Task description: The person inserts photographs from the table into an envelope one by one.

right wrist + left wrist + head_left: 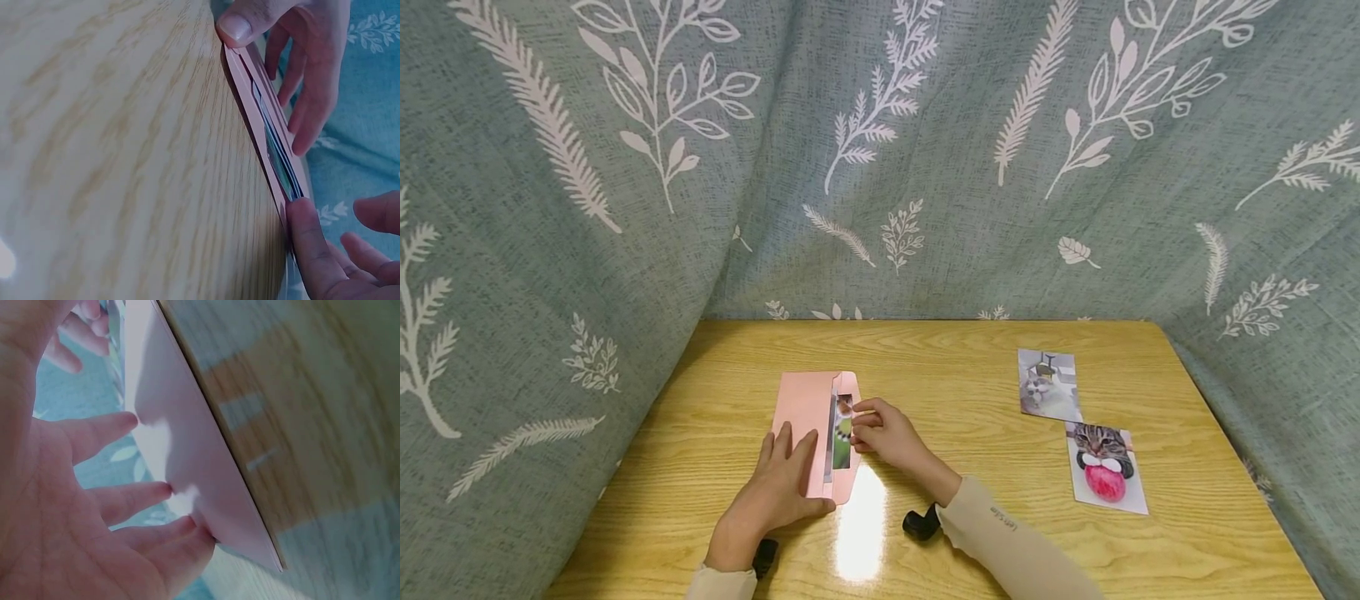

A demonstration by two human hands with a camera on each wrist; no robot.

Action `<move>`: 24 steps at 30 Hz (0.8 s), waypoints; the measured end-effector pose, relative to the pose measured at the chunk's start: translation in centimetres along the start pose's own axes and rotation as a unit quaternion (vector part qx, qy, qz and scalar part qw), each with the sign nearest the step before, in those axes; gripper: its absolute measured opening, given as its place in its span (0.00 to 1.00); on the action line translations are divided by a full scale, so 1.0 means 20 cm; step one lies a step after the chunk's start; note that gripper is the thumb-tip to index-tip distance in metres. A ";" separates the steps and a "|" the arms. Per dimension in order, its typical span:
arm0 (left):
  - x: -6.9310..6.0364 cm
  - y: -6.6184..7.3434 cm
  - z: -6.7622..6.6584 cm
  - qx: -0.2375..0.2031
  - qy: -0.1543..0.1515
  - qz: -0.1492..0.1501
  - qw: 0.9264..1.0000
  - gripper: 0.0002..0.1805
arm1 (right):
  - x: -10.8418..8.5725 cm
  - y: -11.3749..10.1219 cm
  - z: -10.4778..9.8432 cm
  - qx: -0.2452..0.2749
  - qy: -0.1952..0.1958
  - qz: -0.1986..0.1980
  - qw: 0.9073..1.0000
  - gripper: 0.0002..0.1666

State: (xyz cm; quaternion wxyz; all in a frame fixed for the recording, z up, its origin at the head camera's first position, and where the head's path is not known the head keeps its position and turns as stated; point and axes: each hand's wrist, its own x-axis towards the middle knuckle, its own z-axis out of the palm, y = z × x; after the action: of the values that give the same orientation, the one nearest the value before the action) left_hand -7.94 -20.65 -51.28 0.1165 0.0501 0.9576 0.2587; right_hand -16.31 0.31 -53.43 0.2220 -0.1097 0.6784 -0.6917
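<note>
A pink envelope (801,400) lies on the table with its flap side to the right. From its opening shows part of a photo card (841,457) with green and orange areas. The fingers of my left hand (772,486) are spread, their tips resting on the envelope, with the thumb at its near edge. At the envelope's right side is my right hand (891,435). In the right wrist view one finger (306,237) of it touches the card's edge at the opening, while the thumb stands apart. How much of the card sits inside is hidden.
Two cat photo cards lie to the right on the wooden table (955,367): a greyish one (1048,396) and, nearer, one with a pink ball (1105,483). A patterned blue-green curtain (940,167) hangs behind and at both sides. Black wrist devices (919,524) sit at both cuffs.
</note>
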 end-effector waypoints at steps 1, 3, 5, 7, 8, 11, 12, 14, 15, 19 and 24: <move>0.00 0.00 0.00 0.000 0.001 0.001 1.000 0.60 | 0.00 0.00 0.00 0.002 -0.001 0.000 1.000 0.22; 0.00 0.00 0.00 0.000 0.003 0.002 1.000 0.60 | 0.00 -0.01 0.01 0.007 -0.002 -0.002 1.000 0.22; -0.01 0.00 0.00 0.001 0.006 0.004 1.000 0.60 | 0.00 -0.01 0.02 0.013 -0.003 -0.003 1.000 0.22; -0.01 0.00 0.00 0.001 0.007 0.005 1.000 0.61 | 0.01 -0.02 0.03 0.018 -0.003 -0.002 1.000 0.21; 0.00 0.00 0.00 0.000 0.008 0.005 1.000 0.61 | 0.01 -0.01 0.03 0.018 -0.002 -0.003 1.000 0.21; 0.00 0.00 0.00 -0.001 0.008 0.005 1.000 0.61 | 0.02 0.00 0.03 0.016 0.000 -0.009 1.000 0.20; 0.00 0.00 0.00 -0.001 0.008 0.005 1.000 0.61 | 0.02 0.01 0.04 0.016 -0.002 -0.013 1.000 0.20; 0.00 0.00 0.00 0.001 0.008 0.005 1.000 0.61 | 0.03 0.02 0.04 0.010 -0.004 -0.024 1.000 0.19; 0.00 0.00 0.00 0.002 0.009 0.005 1.000 0.61 | 0.04 0.02 0.04 0.010 -0.005 -0.025 1.000 0.19; 0.00 0.00 0.00 0.005 0.009 0.004 1.000 0.61 | 0.04 0.00 0.06 0.007 0.001 -0.017 1.000 0.19; -0.01 0.01 0.00 0.007 0.009 0.005 1.000 0.61 | 0.04 -0.01 0.08 0.011 0.009 -0.002 1.000 0.20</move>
State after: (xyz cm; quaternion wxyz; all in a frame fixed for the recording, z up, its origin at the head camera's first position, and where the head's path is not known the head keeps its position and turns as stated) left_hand -7.80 -20.61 -51.13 0.1059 0.0537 0.9602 0.2528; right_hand -16.33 -1.45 -53.26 0.2158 -0.1028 0.6720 -0.7009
